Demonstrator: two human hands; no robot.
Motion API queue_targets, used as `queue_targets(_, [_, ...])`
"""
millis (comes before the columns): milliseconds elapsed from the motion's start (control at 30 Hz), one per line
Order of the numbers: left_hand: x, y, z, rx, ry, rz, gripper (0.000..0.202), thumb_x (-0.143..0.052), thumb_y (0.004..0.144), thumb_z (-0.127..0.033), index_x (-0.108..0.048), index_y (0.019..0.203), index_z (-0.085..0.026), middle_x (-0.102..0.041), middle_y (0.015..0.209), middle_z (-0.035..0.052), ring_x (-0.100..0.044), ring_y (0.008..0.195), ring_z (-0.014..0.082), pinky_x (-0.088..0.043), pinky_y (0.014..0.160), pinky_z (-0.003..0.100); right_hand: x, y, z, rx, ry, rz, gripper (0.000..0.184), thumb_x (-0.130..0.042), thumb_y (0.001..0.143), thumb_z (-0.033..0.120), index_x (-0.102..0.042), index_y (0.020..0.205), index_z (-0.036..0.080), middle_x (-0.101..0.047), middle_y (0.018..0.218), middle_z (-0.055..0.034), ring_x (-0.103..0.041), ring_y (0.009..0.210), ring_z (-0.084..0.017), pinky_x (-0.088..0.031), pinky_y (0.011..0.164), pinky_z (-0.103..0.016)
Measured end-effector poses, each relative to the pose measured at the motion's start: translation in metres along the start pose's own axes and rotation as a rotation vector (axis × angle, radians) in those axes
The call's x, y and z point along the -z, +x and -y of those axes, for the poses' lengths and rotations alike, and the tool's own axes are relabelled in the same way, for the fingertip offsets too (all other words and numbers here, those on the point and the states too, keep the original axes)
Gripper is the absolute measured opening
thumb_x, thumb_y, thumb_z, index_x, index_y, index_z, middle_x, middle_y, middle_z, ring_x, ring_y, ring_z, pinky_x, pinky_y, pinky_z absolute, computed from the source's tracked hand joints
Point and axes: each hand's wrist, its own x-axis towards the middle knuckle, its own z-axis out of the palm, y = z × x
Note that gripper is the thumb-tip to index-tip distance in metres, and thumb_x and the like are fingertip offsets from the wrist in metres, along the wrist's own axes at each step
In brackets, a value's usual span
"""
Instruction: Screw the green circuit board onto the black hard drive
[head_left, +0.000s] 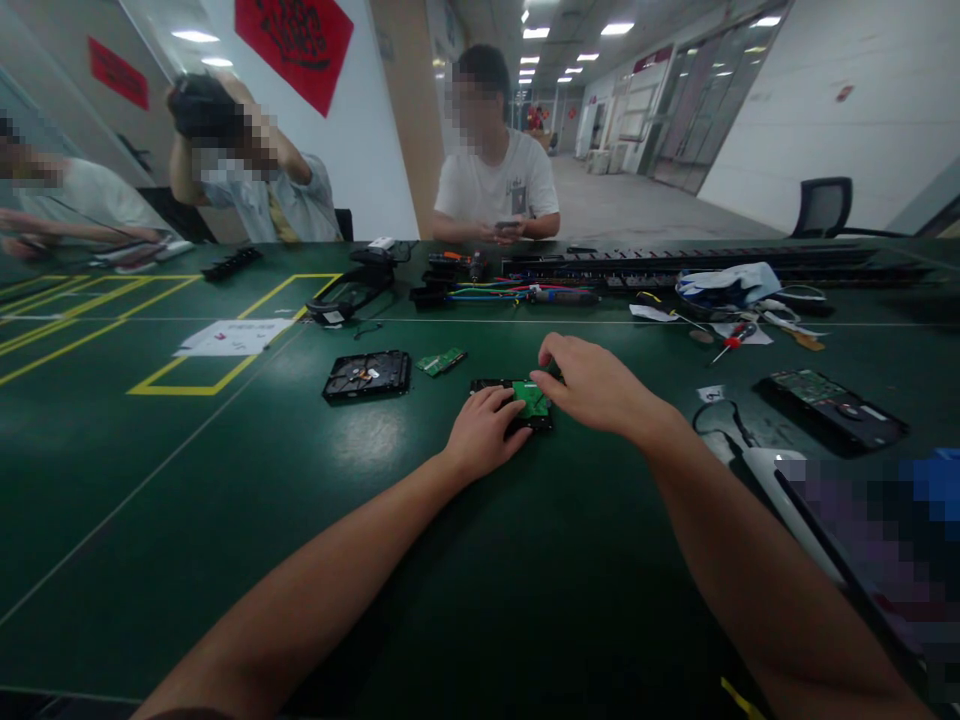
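A hard drive [495, 385] lies on the green tabletop in front of me, its green circuit board [532, 398] facing up. My left hand [484, 435] grips the drive from the near left side, fingers over the top and thumb along the near edge. Just over the drive's right end is my right hand [592, 385], its fingers curled in toward the thumb. Whatever those fingers may hold is too small or hidden to make out. Left of the drive lie a loose green circuit board [442, 361] and a second hard drive [367, 376].
Another hard drive [832, 410] lies at right, near a laptop [795, 510] and cable. A red screwdriver [733, 342] lies beyond it. Wires [510, 292] and long black strips [690, 265] line the far edge. A person [499, 185] sits opposite; two more are at left.
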Motion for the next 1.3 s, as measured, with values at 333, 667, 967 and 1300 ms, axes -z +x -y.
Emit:
queue_targets(333, [-0.0009,-0.0001,0.0009,-0.002,-0.006,-0.002,0.044,-0.074,0.097,-0.043,-0.070,0.136,-0.023,-0.066,0.143,0.0133,-0.057,0.138,0.0357,-0.049,0.116,0.058,0.0019,-0.0001,-0.0016,-0.018,-0.007,-0.015,0.020,-0.060,0.099,0.025,-0.060,0.118,0.018,-0.072,0.119,-0.0152,-0.070,0.103,-0.030,-0.050,0.086,-0.040])
queue_targets(667, [-0.0007,-0.0001,0.0005,0.000,-0.010,-0.002,0.044,-0.073,0.097,-0.045,-0.070,0.136,-0.024,-0.066,0.143,0.0123,-0.056,0.139,0.0352,-0.049,0.117,0.058,0.0002,0.0021,-0.0033,0.025,0.211,-0.101,0.021,-0.070,0.089,0.016,-0.067,0.109,0.021,-0.074,0.102,-0.0068,-0.068,0.085,-0.022,-0.049,0.080,-0.036])
queue_targets(967, [-0.0014,-0.0001,0.0009,-0.005,0.000,-0.005,0.044,-0.073,0.098,-0.045,-0.070,0.136,-0.023,-0.066,0.143,0.0137,-0.056,0.139,0.0358,-0.048,0.117,0.058,0.0044,0.0053,-0.0007,0.092,0.128,-0.110,0.024,-0.053,0.107,0.030,-0.074,0.114,0.021,-0.076,0.114,-0.0110,-0.068,0.109,-0.026,-0.048,0.099,-0.039])
queue_targets(1300, [-0.0002,-0.0003,-0.0002,0.008,0.001,0.006,0.045,-0.072,0.098,-0.045,-0.070,0.137,-0.022,-0.066,0.143,0.0141,-0.056,0.139,0.0361,-0.048,0.117,0.058,0.0047,0.0046,-0.0002,0.017,0.170,-0.167,0.016,-0.055,0.099,0.018,-0.066,0.111,0.018,-0.074,0.105,-0.0111,-0.067,0.095,-0.026,-0.048,0.090,-0.039])
